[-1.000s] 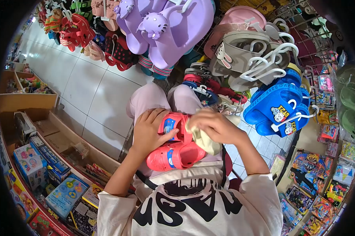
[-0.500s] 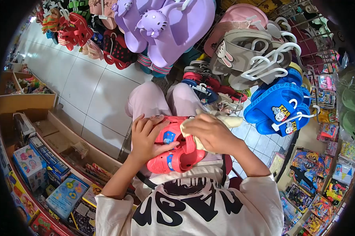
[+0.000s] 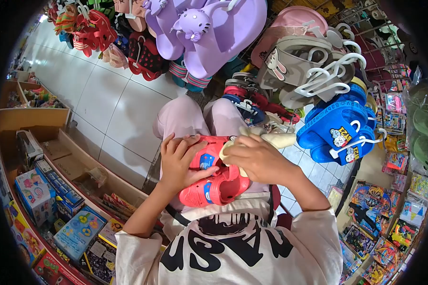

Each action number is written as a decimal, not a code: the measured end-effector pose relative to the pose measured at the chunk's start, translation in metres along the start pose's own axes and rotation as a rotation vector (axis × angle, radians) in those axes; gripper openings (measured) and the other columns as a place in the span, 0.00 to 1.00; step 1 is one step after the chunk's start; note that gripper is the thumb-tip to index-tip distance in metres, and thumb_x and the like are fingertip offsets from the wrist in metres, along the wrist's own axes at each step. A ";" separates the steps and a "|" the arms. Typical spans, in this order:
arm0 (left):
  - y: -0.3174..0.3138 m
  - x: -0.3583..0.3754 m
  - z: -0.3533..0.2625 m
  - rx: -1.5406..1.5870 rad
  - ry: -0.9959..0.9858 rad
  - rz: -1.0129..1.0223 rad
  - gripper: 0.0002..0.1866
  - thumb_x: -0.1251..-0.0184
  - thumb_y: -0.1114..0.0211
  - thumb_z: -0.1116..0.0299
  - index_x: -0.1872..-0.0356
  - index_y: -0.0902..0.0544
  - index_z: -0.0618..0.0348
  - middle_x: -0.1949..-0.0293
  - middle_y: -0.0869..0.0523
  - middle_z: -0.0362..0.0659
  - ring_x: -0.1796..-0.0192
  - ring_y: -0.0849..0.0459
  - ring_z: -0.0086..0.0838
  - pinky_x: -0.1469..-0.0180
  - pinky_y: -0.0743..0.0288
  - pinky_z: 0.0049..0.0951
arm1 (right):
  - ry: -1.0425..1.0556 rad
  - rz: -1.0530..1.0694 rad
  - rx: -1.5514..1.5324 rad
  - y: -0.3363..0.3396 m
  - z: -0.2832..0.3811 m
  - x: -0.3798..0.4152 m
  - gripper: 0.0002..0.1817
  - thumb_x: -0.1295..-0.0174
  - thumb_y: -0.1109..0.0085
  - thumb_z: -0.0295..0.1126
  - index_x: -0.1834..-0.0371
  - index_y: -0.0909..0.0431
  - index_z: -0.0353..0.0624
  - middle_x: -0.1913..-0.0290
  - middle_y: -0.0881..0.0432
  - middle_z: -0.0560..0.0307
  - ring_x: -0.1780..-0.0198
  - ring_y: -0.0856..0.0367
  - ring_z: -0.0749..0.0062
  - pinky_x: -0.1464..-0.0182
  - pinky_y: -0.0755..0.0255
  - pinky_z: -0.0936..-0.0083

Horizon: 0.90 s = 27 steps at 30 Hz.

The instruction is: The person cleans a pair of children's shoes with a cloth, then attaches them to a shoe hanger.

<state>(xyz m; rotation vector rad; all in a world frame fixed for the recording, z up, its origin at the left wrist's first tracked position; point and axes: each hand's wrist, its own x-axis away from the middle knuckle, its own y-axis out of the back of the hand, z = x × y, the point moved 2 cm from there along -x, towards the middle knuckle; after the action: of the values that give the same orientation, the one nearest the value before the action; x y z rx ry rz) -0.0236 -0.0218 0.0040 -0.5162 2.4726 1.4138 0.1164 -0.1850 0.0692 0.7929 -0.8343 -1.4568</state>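
My left hand (image 3: 178, 160) grips a pair of red children's clogs (image 3: 215, 183) with blue picture patches, held in front of my chest above my lap. My right hand (image 3: 253, 157) presses a pale cream cloth (image 3: 271, 139) against the top of the clogs, fingers closed around it. The cloth's loose end sticks out to the right past my fingers. The clogs lie stacked, toes pointing left.
Hanging sandals fill the rack ahead: purple cat-face slippers (image 3: 209, 33), grey ones on white hangers (image 3: 299, 66), blue clogs (image 3: 335, 130), red ones (image 3: 93, 31). A wooden shelf (image 3: 57, 147) with toy boxes (image 3: 33, 194) stands at left. Packaged toys (image 3: 389, 223) hang at right. White tiled floor (image 3: 109, 104) lies beyond my knees.
My right hand with the cloth has moved up along the clogs, from their lower side to the top. My left hand has shifted its grip and tilted the clogs slightly.
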 end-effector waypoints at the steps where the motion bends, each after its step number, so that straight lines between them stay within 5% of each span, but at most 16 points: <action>1: 0.000 -0.002 -0.001 -0.007 -0.008 0.003 0.33 0.62 0.23 0.41 0.55 0.17 0.48 0.52 0.18 0.37 0.49 0.22 0.34 0.37 0.39 0.46 | 0.041 0.023 0.003 0.003 0.004 0.004 0.15 0.52 0.41 0.26 0.58 0.19 0.44 0.50 0.22 0.64 0.49 0.26 0.66 0.47 0.32 0.67; 6: 0.000 -0.003 -0.003 0.025 -0.010 -0.020 0.32 0.62 0.23 0.42 0.55 0.17 0.48 0.52 0.18 0.37 0.48 0.23 0.34 0.36 0.39 0.46 | 0.015 0.176 -0.127 0.026 0.013 0.013 0.14 0.52 0.42 0.23 0.61 0.18 0.47 0.52 0.21 0.63 0.50 0.25 0.66 0.49 0.31 0.68; 9: 0.001 0.000 0.001 0.021 0.013 -0.034 0.33 0.65 0.22 0.43 0.54 0.16 0.48 0.51 0.17 0.37 0.47 0.23 0.34 0.35 0.40 0.47 | 0.023 0.041 -0.221 0.040 0.003 0.010 0.14 0.50 0.44 0.22 0.60 0.19 0.46 0.52 0.21 0.59 0.50 0.24 0.61 0.49 0.30 0.65; 13: 0.002 0.002 -0.002 0.019 0.008 -0.041 0.33 0.65 0.22 0.43 0.54 0.16 0.48 0.51 0.17 0.37 0.48 0.22 0.35 0.35 0.41 0.47 | -0.278 -0.191 -0.166 0.015 -0.012 -0.006 0.14 0.46 0.47 0.20 0.56 0.21 0.44 0.51 0.22 0.54 0.50 0.25 0.55 0.45 0.30 0.62; 14: 0.001 0.003 -0.001 0.020 0.011 -0.039 0.34 0.67 0.21 0.44 0.54 0.16 0.48 0.51 0.17 0.38 0.47 0.22 0.35 0.35 0.41 0.47 | -0.188 -0.227 -0.056 0.000 -0.017 -0.007 0.14 0.48 0.45 0.22 0.57 0.23 0.44 0.54 0.23 0.57 0.51 0.26 0.59 0.47 0.32 0.62; 22: -0.002 0.002 0.002 0.016 0.018 -0.042 0.35 0.69 0.21 0.44 0.54 0.16 0.47 0.50 0.17 0.37 0.48 0.22 0.36 0.33 0.43 0.49 | -0.044 -0.038 -0.391 0.005 0.009 0.021 0.14 0.50 0.47 0.18 0.60 0.20 0.40 0.52 0.21 0.54 0.48 0.24 0.57 0.44 0.30 0.62; 27: -0.002 0.003 0.001 0.028 -0.016 -0.070 0.34 0.67 0.22 0.43 0.54 0.16 0.47 0.51 0.17 0.37 0.48 0.22 0.34 0.33 0.42 0.49 | -0.215 -0.264 -0.415 0.010 -0.006 0.020 0.13 0.40 0.50 0.20 0.54 0.22 0.41 0.52 0.22 0.52 0.50 0.23 0.56 0.45 0.31 0.62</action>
<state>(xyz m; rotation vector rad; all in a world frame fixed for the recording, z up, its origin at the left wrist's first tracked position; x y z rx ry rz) -0.0256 -0.0219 0.0007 -0.5776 2.4331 1.3502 0.1256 -0.2059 0.0746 0.4469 -0.5664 -1.8970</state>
